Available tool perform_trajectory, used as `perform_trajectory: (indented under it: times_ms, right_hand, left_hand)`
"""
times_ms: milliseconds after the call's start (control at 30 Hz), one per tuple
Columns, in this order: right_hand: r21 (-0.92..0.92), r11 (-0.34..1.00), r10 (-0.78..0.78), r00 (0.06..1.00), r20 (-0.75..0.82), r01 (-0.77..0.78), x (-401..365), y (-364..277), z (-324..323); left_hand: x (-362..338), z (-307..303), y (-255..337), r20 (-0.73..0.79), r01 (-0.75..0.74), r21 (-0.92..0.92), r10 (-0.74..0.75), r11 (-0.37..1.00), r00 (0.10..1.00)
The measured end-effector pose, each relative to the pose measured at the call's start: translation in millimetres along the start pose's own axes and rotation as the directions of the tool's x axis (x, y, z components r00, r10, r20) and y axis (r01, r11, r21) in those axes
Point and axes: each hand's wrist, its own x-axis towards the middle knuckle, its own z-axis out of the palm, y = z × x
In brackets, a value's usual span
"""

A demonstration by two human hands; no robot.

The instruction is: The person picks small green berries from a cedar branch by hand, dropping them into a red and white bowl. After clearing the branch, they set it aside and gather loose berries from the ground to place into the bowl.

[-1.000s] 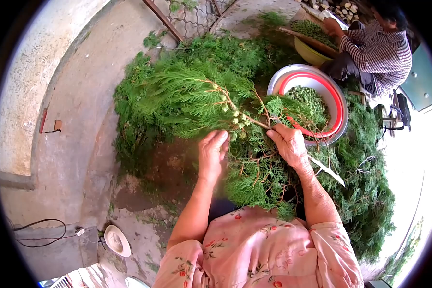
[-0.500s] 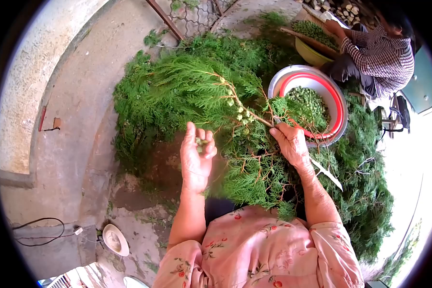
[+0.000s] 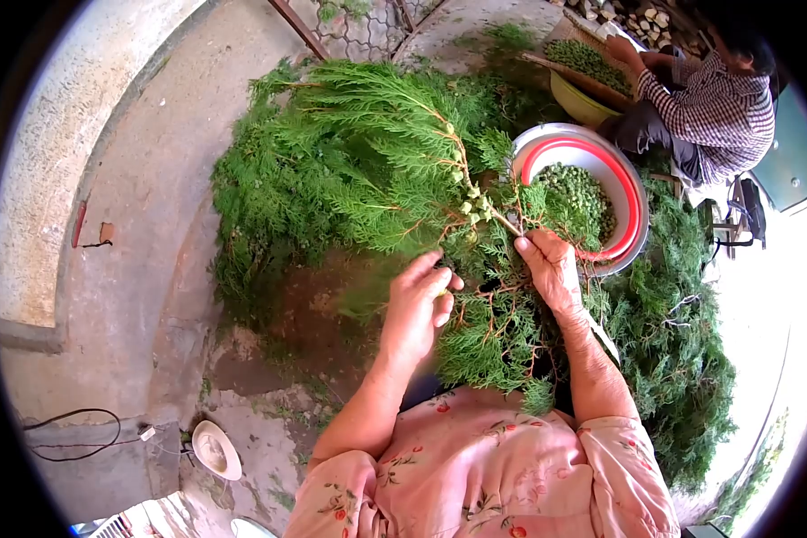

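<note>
My right hand [image 3: 552, 271] is closed on the cut end of a leafy evergreen branch [image 3: 502, 218]. The branch slants up and left in front of me, with a cluster of green cones [image 3: 475, 208] along its stem. Just below that cluster is my left hand [image 3: 414, 307], its fingers curled inward. A bit of yellow-green shows between those fingers, where picked green cones are partly hidden. More cut sprigs [image 3: 484, 336] lie across my lap. A metal basin with a red-rimmed bowl [image 3: 632, 193] stands beyond my right hand and contains many green cones [image 3: 576, 193].
Piled evergreen branches [image 3: 269, 197] cover the ground ahead and to the right [image 3: 672, 359]. At upper right a person in a checked shirt [image 3: 722, 117] sits by a woven tray of cones [image 3: 587, 67] over a yellow-green basin [image 3: 578, 103]. A pale hat-like object [image 3: 216, 450] lies lower left.
My left hand has moved right and up toward the branch, turning its palm inward and curling its fingers. The branch has shifted slightly right and tilted more upright in my right hand.
</note>
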Motion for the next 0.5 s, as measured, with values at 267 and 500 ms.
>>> perform_trajectory:
  times_ms: [267, 500]
  right_hand:
    - [-0.045, 0.998, 0.052, 0.998, 0.047, -0.049, 0, 2, -1]
    - [-0.084, 0.996, 0.026, 0.998, 0.062, -0.020, 0, 2, -2]
  left_hand:
    - [19, -2, -6, -0.073, -0.146, -0.120, 0.138, 0.982, 0.988]
    - [23, -6, -4, 0.020, -0.057, -0.058, 0.058, 0.997, 0.998]
